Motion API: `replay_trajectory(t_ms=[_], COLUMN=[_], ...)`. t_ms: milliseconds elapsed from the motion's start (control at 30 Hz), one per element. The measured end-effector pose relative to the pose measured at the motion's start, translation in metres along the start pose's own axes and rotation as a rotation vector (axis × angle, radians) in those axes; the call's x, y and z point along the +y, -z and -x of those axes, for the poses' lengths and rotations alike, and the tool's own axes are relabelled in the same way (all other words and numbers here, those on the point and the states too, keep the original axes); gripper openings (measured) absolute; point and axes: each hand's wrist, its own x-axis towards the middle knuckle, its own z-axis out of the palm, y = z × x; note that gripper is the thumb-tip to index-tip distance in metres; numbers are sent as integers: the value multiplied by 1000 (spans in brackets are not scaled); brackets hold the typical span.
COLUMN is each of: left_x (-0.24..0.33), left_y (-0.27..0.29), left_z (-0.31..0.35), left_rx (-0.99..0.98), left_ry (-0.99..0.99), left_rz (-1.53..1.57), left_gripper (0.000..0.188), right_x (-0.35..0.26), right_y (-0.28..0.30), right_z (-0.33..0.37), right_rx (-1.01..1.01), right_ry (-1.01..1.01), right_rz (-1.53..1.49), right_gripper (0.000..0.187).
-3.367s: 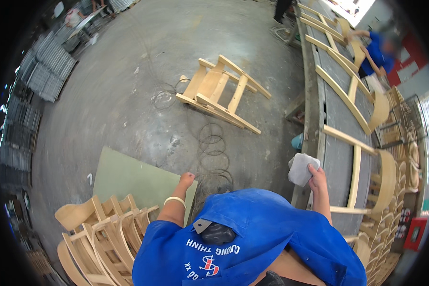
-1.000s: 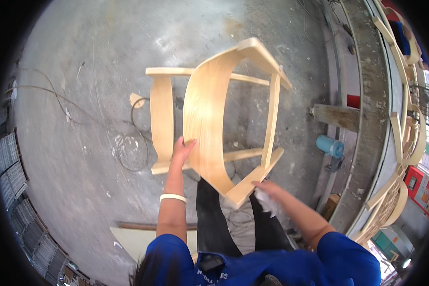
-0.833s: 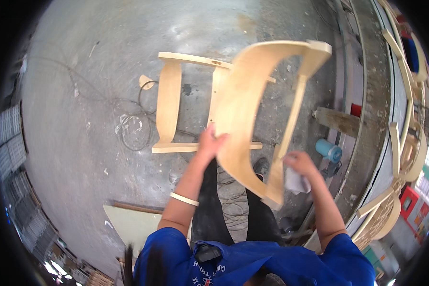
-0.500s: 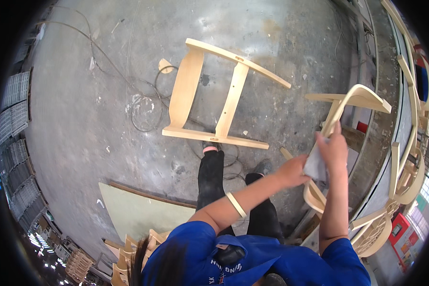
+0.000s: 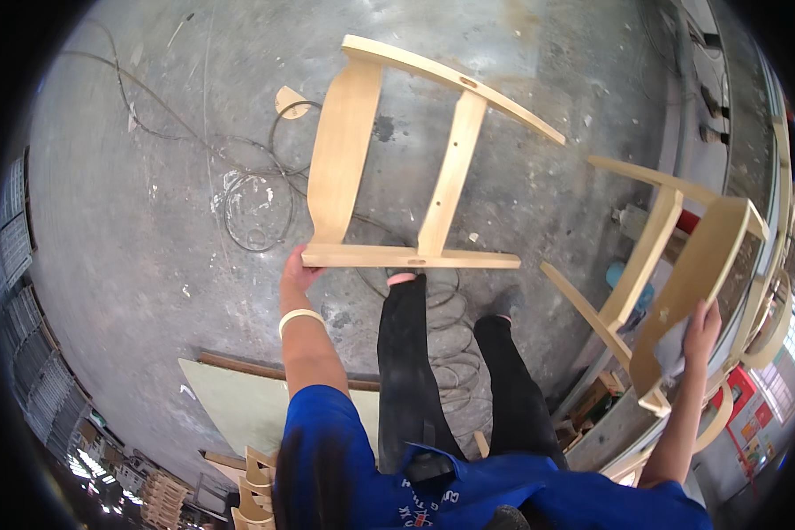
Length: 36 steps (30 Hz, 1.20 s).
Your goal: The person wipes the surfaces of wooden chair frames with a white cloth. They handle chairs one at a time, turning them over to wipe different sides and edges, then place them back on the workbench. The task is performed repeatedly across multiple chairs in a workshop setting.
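A pale wooden chair-back frame (image 5: 340,146), with a broad curved top rail, a narrower crossbar and two side posts, is in front of me above the concrete floor. My left hand (image 5: 299,270) is closed round its near left corner. At the right is a second, similar chair-back frame (image 5: 693,274), tilted over the bench edge. My right hand (image 5: 703,332) grips this one's broad rail at the outer edge. Under that hand a grey sanding sheet or cloth (image 5: 671,351) lies against the wood; its exact kind is hard to tell.
A hose (image 5: 230,203) coils over the floor beside a small wooden offcut (image 5: 291,102). A pale board (image 5: 238,397) lies at the lower left near stacked wooden parts (image 5: 254,495). Along the right runs a bench (image 5: 742,168) with more chair parts. Something blue (image 5: 632,281) shows beneath the right frame.
My left hand has left the right frame and taken hold of the left one's corner. The right frame has turned and moved right with my right hand.
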Motion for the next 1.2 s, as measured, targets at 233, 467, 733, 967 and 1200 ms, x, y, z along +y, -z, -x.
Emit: replay_trajectory(t_ms=[233,467,733,967,1200], left_x=[21,28,25,17,-90], left_y=[-7,-14,-94,-205,-317], left_z=[-17,17,164,295,402], left_rx=[-237,-155,-7,116,172], left_ry=[222,13,-238,-501,-853], left_rz=[62,52,-45,-251,-316], left_gripper=[45,39,40,41,36], right_x=[13,9,16,31,58], right_y=[3,4,9,20,27], right_z=[1,6,8,8,4], right_rx=[19,-2,44,34,5], right_ry=[86,-57,-48,-26,-52], right_rz=[-77,-170,-30,41,62], right_gripper=[34,34,37,44,48])
